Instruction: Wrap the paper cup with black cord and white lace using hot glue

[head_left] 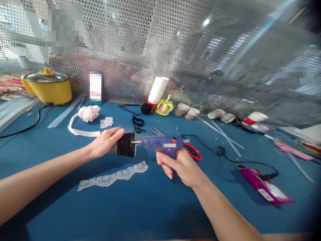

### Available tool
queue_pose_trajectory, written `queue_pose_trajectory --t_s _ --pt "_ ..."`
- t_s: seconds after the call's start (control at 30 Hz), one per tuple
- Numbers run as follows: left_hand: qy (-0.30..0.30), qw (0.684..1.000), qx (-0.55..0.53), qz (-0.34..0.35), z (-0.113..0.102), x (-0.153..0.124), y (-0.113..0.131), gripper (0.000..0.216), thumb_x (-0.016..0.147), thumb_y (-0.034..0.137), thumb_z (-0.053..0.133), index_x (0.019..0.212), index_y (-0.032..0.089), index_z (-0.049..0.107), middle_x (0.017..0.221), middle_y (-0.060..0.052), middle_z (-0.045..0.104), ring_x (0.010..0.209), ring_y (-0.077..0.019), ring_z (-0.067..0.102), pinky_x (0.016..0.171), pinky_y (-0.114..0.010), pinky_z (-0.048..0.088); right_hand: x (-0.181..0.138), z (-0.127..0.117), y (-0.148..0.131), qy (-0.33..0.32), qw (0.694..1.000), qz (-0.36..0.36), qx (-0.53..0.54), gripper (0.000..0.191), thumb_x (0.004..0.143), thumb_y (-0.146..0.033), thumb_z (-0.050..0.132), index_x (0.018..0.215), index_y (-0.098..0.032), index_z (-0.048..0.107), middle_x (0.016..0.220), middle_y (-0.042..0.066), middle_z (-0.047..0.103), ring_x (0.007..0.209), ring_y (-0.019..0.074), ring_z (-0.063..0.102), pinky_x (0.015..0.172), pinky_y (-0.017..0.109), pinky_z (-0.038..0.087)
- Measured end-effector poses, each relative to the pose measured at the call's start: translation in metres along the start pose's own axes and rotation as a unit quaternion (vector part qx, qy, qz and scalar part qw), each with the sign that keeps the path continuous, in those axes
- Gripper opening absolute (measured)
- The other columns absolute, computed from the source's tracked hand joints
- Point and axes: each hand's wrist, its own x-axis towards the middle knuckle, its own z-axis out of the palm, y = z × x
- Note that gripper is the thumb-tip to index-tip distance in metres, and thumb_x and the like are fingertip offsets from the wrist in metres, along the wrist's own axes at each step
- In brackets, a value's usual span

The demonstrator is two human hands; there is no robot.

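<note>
Black tube (126, 144): Lying sideways in a person's left hand (109, 140), the thumb along its top, it is held over the middle of a blue table (150, 214).
Glue gun (155, 143): A right hand (179, 164) grips the handle, its metal tip at the tube's right end; from where I stand, I cannot tell whether they touch or whether the trigger is pressed.
Step at the tube: Gluing, by the look of it, with the tip set against the dark wrap near the rim.
Next touch: Calls, I would judge, for a steady tube, an even line of glue and a thumb kept clear of the hot metal.
Lace strip (112, 176): Flat on the table, nearer the worker than the tube, untouched by either hand.
Scissors (197, 154): Red-handled, lying behind the gun, where they could snag a low sweep.
Black cord (240, 162): Looped at right toward a purple box (265, 187), a possible drag on the gun.
Far side: Pale ribbon (89, 113), yellow pot (57, 92), paper cups (157, 90) and small baskets (193, 112), all well clear of the work.
</note>
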Motion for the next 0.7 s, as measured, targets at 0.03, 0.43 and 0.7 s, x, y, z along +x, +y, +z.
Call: queue_pose_trajectory --t_s 0.03,0.43,0.7 --pt "-0.002 1.000 0.008 0.005 0.000 -0.001 0.000 0.050 0.083 0.055 0.029 0.089 0.015 0.060 0.071 0.000 0.056 0.068 -0.0155 0.048 0.061 -0.026 0.039 0.000 0.000 0.000 0.001 1.000 0.003 0.003 0.030 0.079 -0.042 0.056 0.064 -0.016 0.051 0.038 -0.006 0.044 0.034 0.0074 0.041 0.039 0.023 0.035" --pt "-0.058 0.994 -0.065 0.063 0.002 -0.002 -0.006 0.052 0.075 0.055 0.047 0.107 0.015 0.053 0.095 -0.006 0.062 0.086 -0.0216 0.056 0.074 -0.029 0.045 0.010 -0.003 0.003 0.062 0.995 0.025 0.076 0.030 0.078 -0.042 0.057 0.073 -0.013 0.060 0.036 -0.006 0.042 0.032 0.0066 0.036 0.036 0.022 0.031" --pt "-0.071 0.976 -0.202 -0.036 0.005 0.009 -0.026 0.065 0.059 0.039 0.071 0.115 0.014 0.049 0.104 -0.008 0.063 0.095 -0.0240 0.059 0.082 -0.034 0.047 0.042 -0.048 0.026 0.291 0.956 0.014 -0.030 0.040 0.065 -0.054 0.064 0.070 -0.015 0.057 0.058 0.000 0.056 0.049 0.0091 0.050 0.044 0.021 0.042"
